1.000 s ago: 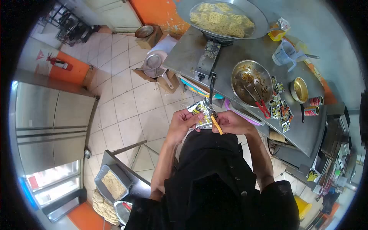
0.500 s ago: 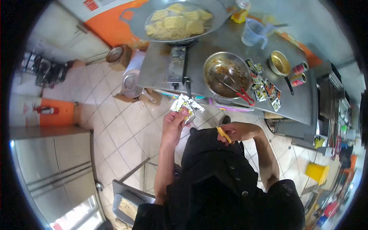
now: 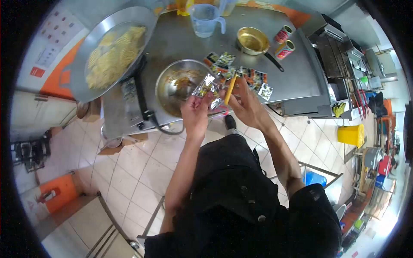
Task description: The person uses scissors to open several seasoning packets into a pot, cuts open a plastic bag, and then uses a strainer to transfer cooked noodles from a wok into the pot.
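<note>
My left hand [image 3: 196,115] is closed on silver foil packets [image 3: 205,87], which hang over the near right edge of a steel bowl [image 3: 170,88]. Close beside it, my right hand [image 3: 246,104] holds a yellow-handled tool [image 3: 231,89], its fingers partly extended. The tool's working end is hard to make out. Brown residue lies inside the bowl. Several printed sachets [image 3: 254,77] are spread on the steel counter just beyond my right hand.
A large wok [image 3: 77,81] of noodles [image 3: 114,56] stands at the left on a burner. Along the counter [image 3: 180,38] are a measuring jug [image 3: 204,23], a small pan [image 3: 253,41] and two cans [image 3: 284,48]. A hose [image 3: 161,129] hangs at the front edge.
My view has shifted to the right and nearer the counter. Both hands have risen toward the bowl and come together, the right bringing the yellow-handled tool beside the foil packets.
</note>
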{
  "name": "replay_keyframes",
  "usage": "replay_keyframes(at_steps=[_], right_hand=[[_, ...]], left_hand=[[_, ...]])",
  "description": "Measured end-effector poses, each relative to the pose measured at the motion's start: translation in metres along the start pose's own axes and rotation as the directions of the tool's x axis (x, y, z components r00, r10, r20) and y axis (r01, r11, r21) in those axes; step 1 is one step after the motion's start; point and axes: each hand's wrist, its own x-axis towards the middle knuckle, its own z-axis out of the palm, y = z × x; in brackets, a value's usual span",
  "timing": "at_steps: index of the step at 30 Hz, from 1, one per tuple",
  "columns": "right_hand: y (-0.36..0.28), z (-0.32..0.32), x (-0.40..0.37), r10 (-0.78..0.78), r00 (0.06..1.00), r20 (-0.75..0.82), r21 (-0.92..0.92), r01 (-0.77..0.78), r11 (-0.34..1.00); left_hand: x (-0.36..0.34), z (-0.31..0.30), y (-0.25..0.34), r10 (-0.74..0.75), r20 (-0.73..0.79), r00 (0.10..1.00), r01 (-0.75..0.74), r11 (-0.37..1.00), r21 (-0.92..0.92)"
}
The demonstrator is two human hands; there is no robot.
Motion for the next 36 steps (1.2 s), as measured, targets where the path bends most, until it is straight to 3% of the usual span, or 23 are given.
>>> replay_keyframes(at_steps=[1,2,5,7,9,10,11,13,14,16,17,19,20,24,26,31,33,34,36], right_hand=[[0.007,-0.013,0.012,-0.035,0.999,-0.023,-0.075,0.033,0.997],[0.030,-0.022,0.024,-0.114,0.991,-0.071,-0.165,0.101,0.981],[0.055,-0.067,0.058,-0.065,0.996,-0.059,-0.233,0.049,0.971],[0.055,-0.099,0.083,-0.089,0.995,-0.041,-0.169,0.080,0.982],[0.079,-0.131,0.115,-0.152,0.986,-0.063,-0.151,0.141,0.978],[0.091,-0.148,0.132,-0.124,0.989,-0.076,-0.121,0.114,0.986],[0.105,-0.165,0.151,-0.113,0.991,-0.077,-0.105,0.105,0.989],[0.136,-0.196,0.188,-0.180,0.965,-0.190,-0.387,0.095,0.917],[0.147,-0.209,0.203,-0.163,0.967,-0.195,-0.367,0.082,0.927],[0.166,-0.234,0.234,-0.152,0.962,-0.227,-0.320,0.074,0.945],[0.176,-0.242,0.246,-0.138,0.963,-0.230,-0.303,0.064,0.951],[0.197,-0.256,0.272,-0.043,0.983,-0.177,-0.309,-0.014,0.951],[0.224,-0.258,0.285,-0.146,0.973,-0.176,-0.281,0.093,0.955],[0.266,-0.261,0.308,-0.146,0.973,-0.180,-0.280,0.092,0.956],[0.274,-0.262,0.315,-0.110,0.952,-0.287,-0.191,0.056,0.980],[0.290,-0.253,0.305,-0.065,0.919,-0.389,-0.106,0.025,0.994],[0.299,-0.249,0.305,-0.050,0.911,-0.409,-0.072,0.023,0.997],[0.305,-0.245,0.305,-0.031,0.915,-0.403,-0.053,0.010,0.999],[0.310,-0.244,0.300,0.054,0.930,-0.364,0.057,-0.035,0.998]], left_hand=[[0.007,0.017,0.000,0.040,0.014,0.999,-0.040,0.999,0.019],[0.013,0.032,0.002,-0.011,0.050,0.999,0.011,1.000,0.005],[0.049,0.079,-0.023,0.043,0.012,0.999,-0.043,0.998,0.052],[0.077,0.104,-0.037,0.030,0.045,0.999,-0.037,0.985,0.167],[0.118,0.132,-0.059,0.034,0.135,0.990,-0.071,0.956,0.284],[0.144,0.146,-0.063,0.159,0.190,0.969,-0.241,0.780,0.578],[0.166,0.162,-0.069,0.146,0.189,0.971,-0.231,0.773,0.591],[0.202,0.203,-0.062,0.018,0.219,0.976,-0.126,0.862,0.491],[0.225,0.215,-0.070,0.000,0.216,0.976,-0.113,0.853,0.509],[0.276,0.236,-0.085,0.034,0.311,0.950,-0.240,0.718,0.653],[0.296,0.243,-0.092,0.019,0.309,0.951,-0.231,0.710,0.666],[0.327,0.254,-0.101,0.159,0.506,0.847,-0.530,0.317,0.787],[0.339,0.259,-0.104,0.127,0.530,0.838,-0.544,0.260,0.798],[0.374,0.259,-0.129,0.144,0.605,0.783,-0.620,0.249,0.744],[0.370,0.263,-0.124,0.143,0.544,0.827,-0.549,0.417,0.724],[0.375,0.240,-0.144,0.036,0.424,0.905,-0.402,0.406,0.821],[0.373,0.240,-0.142,0.059,0.339,0.939,-0.326,0.470,0.821],[0.371,0.242,-0.142,0.043,0.316,0.948,-0.281,0.584,0.762],[0.367,0.247,-0.141,0.083,0.285,0.955,-0.275,0.607,0.746]])
